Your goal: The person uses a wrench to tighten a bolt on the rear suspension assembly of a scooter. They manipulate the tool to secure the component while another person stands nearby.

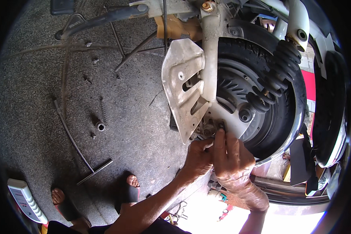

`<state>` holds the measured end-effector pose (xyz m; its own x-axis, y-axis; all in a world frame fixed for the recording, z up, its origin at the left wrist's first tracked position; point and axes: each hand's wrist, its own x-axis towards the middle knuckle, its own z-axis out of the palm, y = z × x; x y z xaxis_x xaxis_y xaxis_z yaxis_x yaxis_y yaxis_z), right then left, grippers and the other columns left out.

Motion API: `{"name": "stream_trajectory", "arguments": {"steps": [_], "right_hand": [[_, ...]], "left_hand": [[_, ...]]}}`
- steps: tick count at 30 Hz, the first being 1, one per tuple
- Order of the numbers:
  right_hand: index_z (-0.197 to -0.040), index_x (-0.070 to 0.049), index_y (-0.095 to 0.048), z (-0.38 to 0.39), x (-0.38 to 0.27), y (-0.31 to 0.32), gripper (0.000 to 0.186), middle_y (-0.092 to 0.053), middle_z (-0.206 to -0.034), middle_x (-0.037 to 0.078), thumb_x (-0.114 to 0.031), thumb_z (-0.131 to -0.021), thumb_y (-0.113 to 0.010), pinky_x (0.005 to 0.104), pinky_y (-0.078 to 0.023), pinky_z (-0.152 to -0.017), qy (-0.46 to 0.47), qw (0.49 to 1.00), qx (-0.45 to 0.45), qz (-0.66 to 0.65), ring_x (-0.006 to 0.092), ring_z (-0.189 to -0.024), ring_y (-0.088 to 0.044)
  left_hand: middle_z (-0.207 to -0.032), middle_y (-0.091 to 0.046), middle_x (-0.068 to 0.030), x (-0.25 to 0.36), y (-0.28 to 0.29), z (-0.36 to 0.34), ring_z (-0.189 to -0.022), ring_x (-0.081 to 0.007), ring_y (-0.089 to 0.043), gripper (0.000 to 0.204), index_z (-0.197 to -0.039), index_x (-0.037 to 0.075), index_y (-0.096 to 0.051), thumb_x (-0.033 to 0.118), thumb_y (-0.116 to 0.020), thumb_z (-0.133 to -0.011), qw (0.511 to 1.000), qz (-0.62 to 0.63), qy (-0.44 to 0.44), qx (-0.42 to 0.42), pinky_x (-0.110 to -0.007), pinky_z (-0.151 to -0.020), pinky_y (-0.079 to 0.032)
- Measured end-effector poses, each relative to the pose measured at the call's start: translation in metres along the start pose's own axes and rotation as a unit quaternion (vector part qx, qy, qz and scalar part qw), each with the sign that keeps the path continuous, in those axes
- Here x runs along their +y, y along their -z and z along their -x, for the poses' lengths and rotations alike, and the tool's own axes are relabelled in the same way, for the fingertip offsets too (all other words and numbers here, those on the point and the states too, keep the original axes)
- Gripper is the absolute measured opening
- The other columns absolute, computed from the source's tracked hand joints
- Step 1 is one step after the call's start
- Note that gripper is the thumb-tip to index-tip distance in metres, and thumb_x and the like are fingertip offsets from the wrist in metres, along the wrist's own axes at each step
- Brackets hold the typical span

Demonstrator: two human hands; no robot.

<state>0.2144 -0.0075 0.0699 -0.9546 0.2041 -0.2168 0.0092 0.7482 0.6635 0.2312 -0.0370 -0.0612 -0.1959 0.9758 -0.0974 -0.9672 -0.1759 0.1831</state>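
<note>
Lots of worn metal here. The floor is rough, speckled grey with darker stains, and a T-handle wrench lies on it, all thin round bar in dull steel. Near it there's a stubby hollow metal cylinder and a skinny coil spring.

The wheel has a matte black rubber tyre around a dark ribbed hub, and the shock absorber beside it is a fat black coil under a smooth pale sleeve. A straight, silvery painted tube runs down to the work area, and joined to its side is a bent sheet-metal bracket, scuffed off-white with grimy edges and slotted openings.

The part being worked on is the flat end plate, low on the frame right next to the hub: smooth, pale, curved along one edge, with grubby brownish metal fittings clustered beside it. The right hand has its fingers bunched close together, tips at a small dark piece against the plate; can't tell if that grip is actually pinching it. The left hand is curled just beside it, fingertips mostly hidden, so no telling what its grip has.
</note>
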Motion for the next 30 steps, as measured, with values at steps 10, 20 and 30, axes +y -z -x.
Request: {"name": "stream_trajectory", "arguments": {"steps": [10,20,30], "right_hand": [[-0.096,0.017,-0.061,0.003,-0.001,0.001,0.037,-0.058,-0.085,0.022,-0.001,-0.063,-0.062,0.0241,-0.047,-0.043,0.015,0.999,-0.032,0.029,0.0181,-0.060,-0.059],[-0.094,0.015,-0.061,0.003,0.002,-0.001,0.035,-0.056,-0.083,0.019,-0.001,-0.063,-0.062,0.0232,-0.046,-0.042,0.029,0.999,-0.026,0.005,0.0167,-0.059,-0.057],[-0.107,0.015,-0.058,0.012,0.000,-0.008,0.045,-0.055,-0.091,0.019,0.002,-0.065,-0.064,0.0298,-0.049,-0.046,-0.004,0.999,-0.007,-0.037,0.0229,-0.065,-0.061]], "left_hand": [[-0.098,-0.070,-0.0003,-0.012,0.005,-0.002,-0.093,-0.0078,-0.063,0.026,-0.109,0.005,-0.068,0.010,-0.072,-0.083,0.997,-0.076,0.010,0.027,-0.024,-0.079,-0.051],[-0.096,-0.069,0.0020,-0.004,0.001,-0.002,-0.091,-0.0062,-0.062,0.022,-0.106,0.006,-0.069,0.009,-0.071,-0.085,0.996,-0.075,-0.044,0.006,-0.024,-0.078,-0.051],[-0.089,-0.069,0.0024,-0.008,0.005,-0.004,-0.085,-0.0046,-0.060,0.020,-0.102,0.007,-0.071,0.007,-0.074,-0.082,0.997,-0.061,-0.036,0.007,-0.023,-0.075,-0.049]]}}
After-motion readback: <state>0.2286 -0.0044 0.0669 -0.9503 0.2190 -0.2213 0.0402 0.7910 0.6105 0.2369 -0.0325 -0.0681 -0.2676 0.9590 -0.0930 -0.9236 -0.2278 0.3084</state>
